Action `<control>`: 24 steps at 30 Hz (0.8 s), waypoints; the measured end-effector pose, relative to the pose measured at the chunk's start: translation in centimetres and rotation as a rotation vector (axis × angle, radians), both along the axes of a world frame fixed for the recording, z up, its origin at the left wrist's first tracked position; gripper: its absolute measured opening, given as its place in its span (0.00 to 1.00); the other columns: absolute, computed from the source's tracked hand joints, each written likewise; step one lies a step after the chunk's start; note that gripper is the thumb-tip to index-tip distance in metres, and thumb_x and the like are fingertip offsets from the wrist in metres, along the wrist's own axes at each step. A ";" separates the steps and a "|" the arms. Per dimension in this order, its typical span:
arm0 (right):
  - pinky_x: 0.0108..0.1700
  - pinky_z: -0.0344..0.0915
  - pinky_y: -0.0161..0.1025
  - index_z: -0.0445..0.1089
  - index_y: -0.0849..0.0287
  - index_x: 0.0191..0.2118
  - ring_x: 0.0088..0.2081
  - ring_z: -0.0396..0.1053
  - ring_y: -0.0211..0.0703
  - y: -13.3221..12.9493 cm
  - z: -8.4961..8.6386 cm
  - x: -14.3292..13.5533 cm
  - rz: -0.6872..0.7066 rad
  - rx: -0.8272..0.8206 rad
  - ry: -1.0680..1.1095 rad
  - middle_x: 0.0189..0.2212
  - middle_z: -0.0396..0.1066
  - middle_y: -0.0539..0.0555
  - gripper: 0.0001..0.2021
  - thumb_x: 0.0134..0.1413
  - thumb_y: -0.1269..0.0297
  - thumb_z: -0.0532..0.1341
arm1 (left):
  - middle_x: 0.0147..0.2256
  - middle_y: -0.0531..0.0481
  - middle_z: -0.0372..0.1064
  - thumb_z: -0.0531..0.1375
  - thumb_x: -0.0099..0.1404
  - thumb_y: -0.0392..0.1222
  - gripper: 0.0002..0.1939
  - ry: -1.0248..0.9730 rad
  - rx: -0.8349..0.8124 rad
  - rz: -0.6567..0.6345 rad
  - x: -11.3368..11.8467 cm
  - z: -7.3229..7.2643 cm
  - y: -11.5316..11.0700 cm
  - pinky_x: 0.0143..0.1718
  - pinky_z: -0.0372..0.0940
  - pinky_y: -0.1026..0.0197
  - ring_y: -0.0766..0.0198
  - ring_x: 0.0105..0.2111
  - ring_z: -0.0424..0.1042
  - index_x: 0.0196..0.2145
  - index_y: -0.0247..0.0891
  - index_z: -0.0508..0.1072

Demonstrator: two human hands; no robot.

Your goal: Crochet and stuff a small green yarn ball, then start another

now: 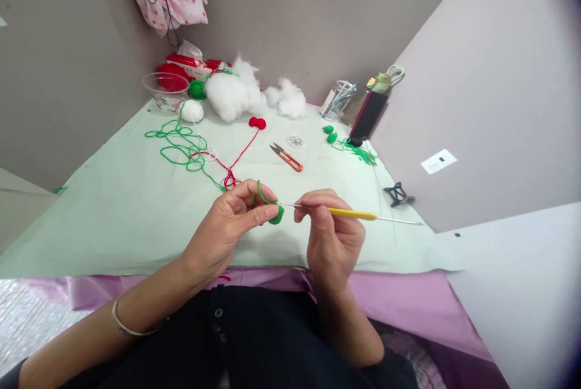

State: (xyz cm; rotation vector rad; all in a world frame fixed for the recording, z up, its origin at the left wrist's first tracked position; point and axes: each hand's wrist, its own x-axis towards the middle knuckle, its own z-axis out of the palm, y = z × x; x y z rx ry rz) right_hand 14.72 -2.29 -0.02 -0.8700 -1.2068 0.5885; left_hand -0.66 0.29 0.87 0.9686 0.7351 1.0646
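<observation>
On my side of the orange snips [287, 157], my left hand [222, 225] pinches a small green crocheted piece [276, 216]. My right hand [333, 241], also this side of the snips, grips a yellow-handled hook [350, 213], its tip at the piece.

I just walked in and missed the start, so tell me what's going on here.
A person's left hand pinches a small green crocheted piece. The right hand holds a yellow-handled crochet hook, its tip at the piece. Orange-handled snips lie on the table beyond the hands, with white stuffing farther back.
</observation>
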 end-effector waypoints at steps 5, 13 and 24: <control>0.33 0.65 0.44 0.78 0.50 0.38 0.30 0.68 0.41 -0.1 0.0 -0.1 -0.033 0.044 -0.047 0.31 0.73 0.51 0.09 0.67 0.65 0.60 | 0.30 0.54 0.69 0.72 0.59 0.43 0.10 0.000 0.012 0.008 0.1 0.0 -0.1 0.36 0.60 0.63 0.67 0.33 0.66 0.32 0.39 0.76; 0.36 0.68 0.45 0.79 0.48 0.42 0.35 0.71 0.44 -0.7 -0.1 0.0 -0.079 0.109 -0.200 0.34 0.75 0.52 0.11 0.67 0.69 0.59 | 0.31 0.54 0.68 0.71 0.61 0.43 0.09 0.024 0.058 0.035 0.1 -0.3 -0.1 0.38 0.59 0.63 0.67 0.33 0.64 0.33 0.40 0.75; 0.37 0.73 0.44 0.77 0.51 0.47 0.38 0.74 0.44 -0.5 -0.9 -0.1 -0.127 0.253 -0.385 0.37 0.77 0.54 0.12 0.65 0.73 0.59 | 0.31 0.57 0.66 0.69 0.63 0.40 0.08 -0.027 0.084 0.019 0.4 -0.5 -0.1 0.38 0.60 0.68 0.70 0.33 0.64 0.35 0.40 0.74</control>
